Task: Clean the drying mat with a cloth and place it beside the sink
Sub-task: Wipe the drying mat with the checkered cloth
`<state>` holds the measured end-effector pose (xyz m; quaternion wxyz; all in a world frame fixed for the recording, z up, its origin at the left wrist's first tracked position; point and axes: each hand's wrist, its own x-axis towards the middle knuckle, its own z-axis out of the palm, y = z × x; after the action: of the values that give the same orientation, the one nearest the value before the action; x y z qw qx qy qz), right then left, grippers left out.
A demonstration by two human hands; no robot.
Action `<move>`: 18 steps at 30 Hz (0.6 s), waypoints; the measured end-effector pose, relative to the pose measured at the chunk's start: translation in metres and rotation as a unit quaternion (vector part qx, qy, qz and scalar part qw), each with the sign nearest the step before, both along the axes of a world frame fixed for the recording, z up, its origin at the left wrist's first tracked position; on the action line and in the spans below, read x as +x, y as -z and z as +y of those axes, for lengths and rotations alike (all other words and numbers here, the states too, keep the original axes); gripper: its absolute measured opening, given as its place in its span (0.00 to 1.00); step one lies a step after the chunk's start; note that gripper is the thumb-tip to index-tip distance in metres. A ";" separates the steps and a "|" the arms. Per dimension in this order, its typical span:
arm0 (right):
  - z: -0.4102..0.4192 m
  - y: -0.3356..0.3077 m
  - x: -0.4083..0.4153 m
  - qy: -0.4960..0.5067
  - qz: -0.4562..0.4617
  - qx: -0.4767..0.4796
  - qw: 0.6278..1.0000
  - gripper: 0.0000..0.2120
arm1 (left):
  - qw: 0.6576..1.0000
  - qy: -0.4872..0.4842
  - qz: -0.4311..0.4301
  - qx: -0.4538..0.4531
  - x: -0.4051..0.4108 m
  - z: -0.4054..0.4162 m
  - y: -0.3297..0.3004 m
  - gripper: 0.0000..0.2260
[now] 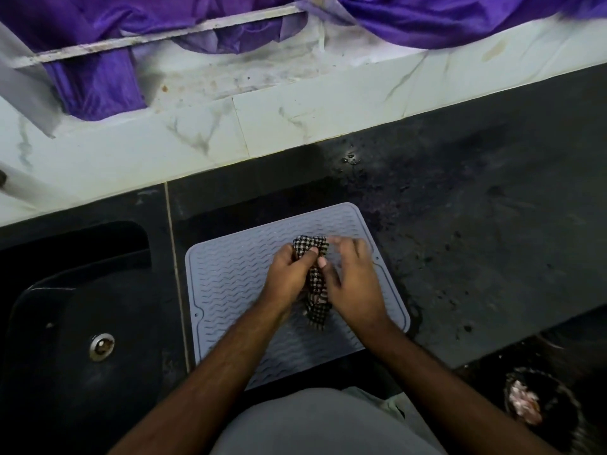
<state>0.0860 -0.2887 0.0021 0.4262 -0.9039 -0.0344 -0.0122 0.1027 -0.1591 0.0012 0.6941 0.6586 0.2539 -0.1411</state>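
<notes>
While the drying mat [236, 284] lies beneath, both hands' fingers [310, 254] clutch the checked cloth [315, 284].

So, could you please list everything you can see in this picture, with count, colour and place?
drying mat: one, pale grey with a wavy ribbed surface, flat on the counter just right of the sink
cloth: one, black-and-white checked, bunched over the middle of the mat
sink: one, black, at the left, with a metal drain
counter: one, black stone with wet spots
tiles: white, marbled, along the back of the counter
fabric: purple, draped along the top
left hand: one, holds the cloth
right hand: one, fingers blurred, at the cloth; its grip is unclear
</notes>
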 end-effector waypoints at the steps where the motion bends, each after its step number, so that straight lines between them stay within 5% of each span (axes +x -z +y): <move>1: 0.001 -0.002 -0.001 -0.019 0.016 0.001 1.000 0.18 | 1.000 0.010 0.001 -0.013 0.001 0.000 0.000 0.07; 7: 0.003 -0.005 0.001 -0.101 0.141 0.011 0.985 0.38 | 0.974 0.015 0.043 -0.220 0.007 0.000 -0.001 0.10; 10: -0.006 -0.002 0.007 -0.068 0.129 0.001 0.989 0.33 | 0.970 0.087 0.045 -0.222 0.010 0.006 0.001 0.10; 12: -0.016 -0.001 0.017 -0.024 0.105 0.001 0.994 0.26 | 0.984 0.119 0.029 -0.126 0.011 0.010 0.005 0.14; 14: -0.029 0.002 0.030 0.038 0.077 -0.018 0.996 0.22 | 0.977 0.166 -0.063 0.115 0.013 0.020 0.015 0.14; 16: -0.040 0.007 0.040 0.088 0.056 -0.034 0.994 0.24 | 0.874 0.267 -0.146 0.378 0.012 0.034 0.030 0.18; 18: -0.046 0.016 0.048 0.099 0.060 -0.071 0.991 0.27 | 0.779 0.337 -0.124 0.514 0.008 0.045 0.045 0.40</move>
<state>0.1341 -0.3342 -0.0138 0.3593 -0.9297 0.0804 0.0022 0.1111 -0.1136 -0.0441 0.1857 0.9731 -0.0380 -0.1312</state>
